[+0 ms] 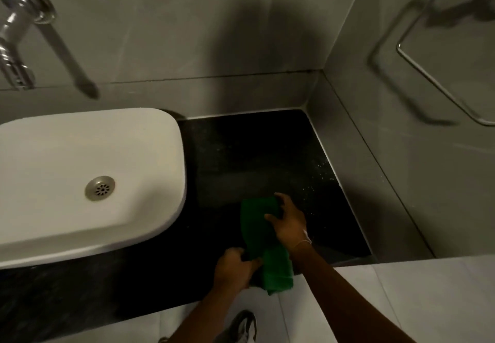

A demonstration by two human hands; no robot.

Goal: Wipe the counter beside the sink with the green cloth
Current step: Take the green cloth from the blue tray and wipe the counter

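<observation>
The green cloth lies over the front edge of the black counter, to the right of the white sink. Its lower end hangs past the counter's edge. My left hand grips the cloth's lower left part at the edge. My right hand rests on the cloth's upper right part, fingers curled onto the fabric. Small pale specks dot the counter to the right of my right hand.
A chrome tap juts from the grey wall above the sink. A metal towel ring hangs on the right wall. Grey walls close the counter at the back and right. A shoe shows on the pale floor below.
</observation>
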